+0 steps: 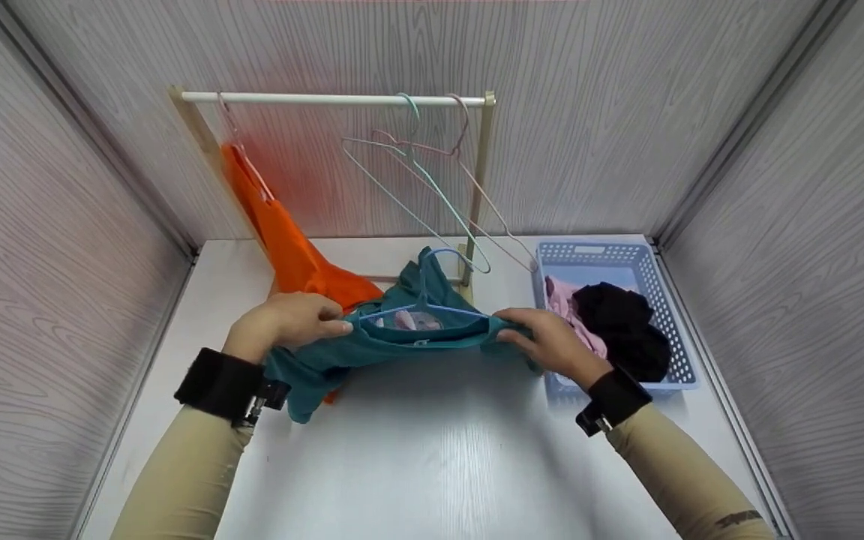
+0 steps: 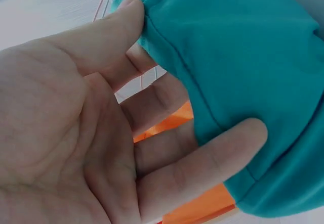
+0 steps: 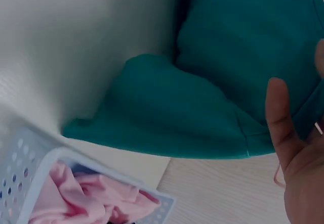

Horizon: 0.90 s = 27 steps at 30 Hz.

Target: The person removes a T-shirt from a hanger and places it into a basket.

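Blue basket (image 1: 586, 273) holds pink cloth (image 1: 564, 298) and black cloth (image 1: 623, 328); left hand (image 1: 286, 320) and right hand (image 1: 552, 341) pinch 1 teal shirt (image 1: 387, 349).

I have my left hand (image 1: 286, 321) pinching, its thumb (image 2: 114, 29) opposed to the fingers and its little finger (image 2: 212, 166) reaching out. Well apart to its right, my right hand (image 1: 552, 341) also pinches, thumb on the near side. My left forearm (image 1: 188, 465) and right forearm (image 1: 676, 465) slant inward behind them.
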Each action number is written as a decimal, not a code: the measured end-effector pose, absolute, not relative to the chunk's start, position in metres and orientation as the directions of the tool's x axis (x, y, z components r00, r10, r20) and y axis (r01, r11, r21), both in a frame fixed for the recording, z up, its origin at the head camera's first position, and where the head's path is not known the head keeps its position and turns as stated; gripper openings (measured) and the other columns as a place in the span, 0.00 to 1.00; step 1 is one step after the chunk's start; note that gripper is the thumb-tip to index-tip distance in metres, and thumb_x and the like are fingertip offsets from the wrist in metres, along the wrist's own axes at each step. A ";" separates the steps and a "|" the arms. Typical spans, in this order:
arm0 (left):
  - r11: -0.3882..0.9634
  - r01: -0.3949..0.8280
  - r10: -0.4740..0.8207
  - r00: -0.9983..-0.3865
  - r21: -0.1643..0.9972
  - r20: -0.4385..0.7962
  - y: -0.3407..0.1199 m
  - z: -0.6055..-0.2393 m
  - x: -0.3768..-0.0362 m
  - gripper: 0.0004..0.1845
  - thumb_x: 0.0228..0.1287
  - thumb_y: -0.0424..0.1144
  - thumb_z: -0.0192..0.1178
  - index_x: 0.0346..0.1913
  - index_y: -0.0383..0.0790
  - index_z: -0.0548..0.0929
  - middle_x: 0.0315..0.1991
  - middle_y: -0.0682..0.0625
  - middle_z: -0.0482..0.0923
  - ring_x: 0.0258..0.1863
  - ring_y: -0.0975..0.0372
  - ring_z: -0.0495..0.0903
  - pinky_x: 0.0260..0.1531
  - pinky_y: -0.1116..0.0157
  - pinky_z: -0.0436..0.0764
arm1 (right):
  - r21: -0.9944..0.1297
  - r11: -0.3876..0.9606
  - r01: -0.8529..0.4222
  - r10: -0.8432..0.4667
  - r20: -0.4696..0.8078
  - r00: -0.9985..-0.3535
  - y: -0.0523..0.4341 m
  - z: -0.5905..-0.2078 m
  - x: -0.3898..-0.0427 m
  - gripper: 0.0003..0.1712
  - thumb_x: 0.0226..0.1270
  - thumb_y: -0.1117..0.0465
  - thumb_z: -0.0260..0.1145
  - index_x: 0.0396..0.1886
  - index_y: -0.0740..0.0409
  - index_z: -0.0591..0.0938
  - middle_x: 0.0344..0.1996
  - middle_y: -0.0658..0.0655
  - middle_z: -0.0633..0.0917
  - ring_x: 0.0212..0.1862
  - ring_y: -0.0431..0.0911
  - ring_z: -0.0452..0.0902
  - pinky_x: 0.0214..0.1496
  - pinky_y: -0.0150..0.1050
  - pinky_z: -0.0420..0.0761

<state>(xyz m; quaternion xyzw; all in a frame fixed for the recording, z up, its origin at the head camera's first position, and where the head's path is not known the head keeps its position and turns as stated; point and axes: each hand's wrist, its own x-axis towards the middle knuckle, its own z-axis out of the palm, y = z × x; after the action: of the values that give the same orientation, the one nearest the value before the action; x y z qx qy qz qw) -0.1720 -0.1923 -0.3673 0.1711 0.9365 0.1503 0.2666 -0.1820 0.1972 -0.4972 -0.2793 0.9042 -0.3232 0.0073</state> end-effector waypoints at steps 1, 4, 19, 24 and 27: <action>0.894 0.243 0.405 -0.798 0.377 -0.446 -0.191 -0.369 -0.173 0.15 0.71 0.54 0.54 0.35 0.45 0.77 0.25 0.51 0.64 0.35 0.57 0.71 0.33 0.63 0.63 | -0.585 0.634 -0.506 -0.500 0.189 -0.845 0.200 -0.495 -0.181 0.16 0.73 0.50 0.58 0.53 0.50 0.83 0.47 0.49 0.86 0.48 0.42 0.82 0.57 0.47 0.82; 0.888 0.256 0.417 -0.798 0.382 -0.436 -0.184 -0.372 -0.175 0.15 0.71 0.54 0.53 0.36 0.46 0.77 0.24 0.52 0.63 0.33 0.58 0.71 0.32 0.63 0.64 | -0.560 0.641 -0.525 -0.460 0.267 -0.847 0.208 -0.493 -0.179 0.14 0.73 0.52 0.58 0.49 0.50 0.85 0.44 0.49 0.88 0.45 0.41 0.84 0.53 0.45 0.84; 0.750 0.409 0.556 -0.815 0.519 -0.161 -0.108 -0.383 -0.179 0.17 0.71 0.48 0.57 0.57 0.46 0.80 0.48 0.50 0.82 0.48 0.57 0.79 0.54 0.58 0.81 | -0.587 0.688 -0.427 -0.350 0.247 -0.904 0.213 -0.497 -0.178 0.10 0.70 0.58 0.62 0.40 0.54 0.88 0.37 0.52 0.89 0.38 0.43 0.83 0.47 0.46 0.84; 0.738 0.470 0.577 -0.812 0.484 -0.090 -0.094 -0.394 -0.181 0.14 0.74 0.48 0.52 0.49 0.44 0.81 0.31 0.51 0.75 0.34 0.59 0.74 0.38 0.65 0.77 | -0.648 0.673 -0.356 -0.314 0.186 -0.931 0.215 -0.496 -0.176 0.11 0.71 0.57 0.61 0.41 0.52 0.89 0.37 0.49 0.89 0.36 0.41 0.80 0.49 0.45 0.85; 0.735 0.495 0.585 -0.809 0.464 -0.062 -0.093 -0.399 -0.181 0.13 0.75 0.47 0.50 0.42 0.43 0.80 0.26 0.51 0.71 0.31 0.59 0.73 0.34 0.66 0.73 | -0.643 0.667 -0.376 -0.318 0.211 -0.924 0.220 -0.495 -0.176 0.10 0.70 0.58 0.62 0.42 0.52 0.89 0.37 0.50 0.89 0.37 0.41 0.82 0.51 0.46 0.85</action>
<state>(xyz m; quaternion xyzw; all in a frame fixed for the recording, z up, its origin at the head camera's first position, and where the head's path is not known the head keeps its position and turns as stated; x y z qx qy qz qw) -0.1814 -0.0931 -0.3989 0.2917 0.9256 0.2183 0.1022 -0.1758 0.2196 -0.4953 -0.1902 0.9120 -0.3612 -0.0404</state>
